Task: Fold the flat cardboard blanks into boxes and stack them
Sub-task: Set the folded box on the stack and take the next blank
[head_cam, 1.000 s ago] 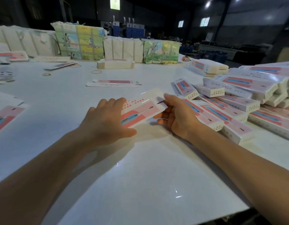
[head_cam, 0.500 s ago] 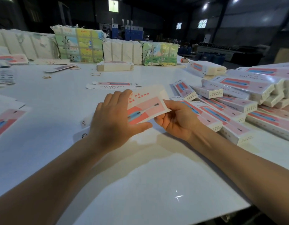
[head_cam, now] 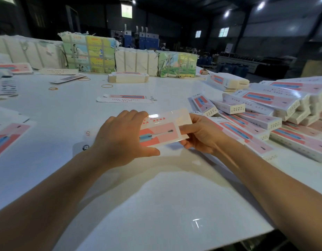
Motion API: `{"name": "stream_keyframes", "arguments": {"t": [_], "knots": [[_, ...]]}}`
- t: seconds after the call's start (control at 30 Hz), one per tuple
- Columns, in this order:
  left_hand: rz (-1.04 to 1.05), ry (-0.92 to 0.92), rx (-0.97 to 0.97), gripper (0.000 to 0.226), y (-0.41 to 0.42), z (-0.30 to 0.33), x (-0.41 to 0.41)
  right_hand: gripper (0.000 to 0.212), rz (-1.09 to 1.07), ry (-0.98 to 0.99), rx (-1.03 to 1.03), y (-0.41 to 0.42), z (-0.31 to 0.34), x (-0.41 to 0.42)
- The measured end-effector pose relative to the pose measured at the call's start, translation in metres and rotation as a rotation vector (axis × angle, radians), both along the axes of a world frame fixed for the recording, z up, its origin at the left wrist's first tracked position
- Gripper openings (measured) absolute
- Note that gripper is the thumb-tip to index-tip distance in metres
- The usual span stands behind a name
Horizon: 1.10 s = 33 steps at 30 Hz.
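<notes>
Cardboard blank [head_cam: 161,130] sits mid-frame just above the tabletop [head_cam: 156,205], gripped at either end by both hands: left hand [head_cam: 123,137], right hand [head_cam: 201,134]. Folding seems barely begun; next, pop it open.

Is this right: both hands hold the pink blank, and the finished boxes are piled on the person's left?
Not quite. The head view shows the finished boxes piled on the person's right, not the left. The rest stands: the left hand and right hand both hold the pink blank.
</notes>
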State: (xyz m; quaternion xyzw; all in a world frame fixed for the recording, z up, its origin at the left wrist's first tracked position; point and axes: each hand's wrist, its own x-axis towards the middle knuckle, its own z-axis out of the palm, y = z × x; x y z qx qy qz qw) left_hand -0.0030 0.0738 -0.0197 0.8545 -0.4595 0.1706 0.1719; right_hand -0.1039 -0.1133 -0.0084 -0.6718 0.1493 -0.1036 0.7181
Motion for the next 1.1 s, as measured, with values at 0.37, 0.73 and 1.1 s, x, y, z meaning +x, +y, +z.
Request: {"name": "stream_keyframes", "arguments": {"t": [0.37,0.73,1.1], "knots": [[0.139,0.133,0.079,0.057,0.0,0.011,0.006,0.011,-0.091,0.059,0.092,0.004,-0.011,0.009],[0.243,0.107,0.078,0.059,0.001,0.006,0.01,0.02,-0.375,-0.265,-0.707,0.03,-0.02,0.009],[0.191,0.086,0.088,0.054,-0.005,0.003,0.0,0.016,-0.315,-0.248,-0.524,0.031,-0.018,0.004]]}}
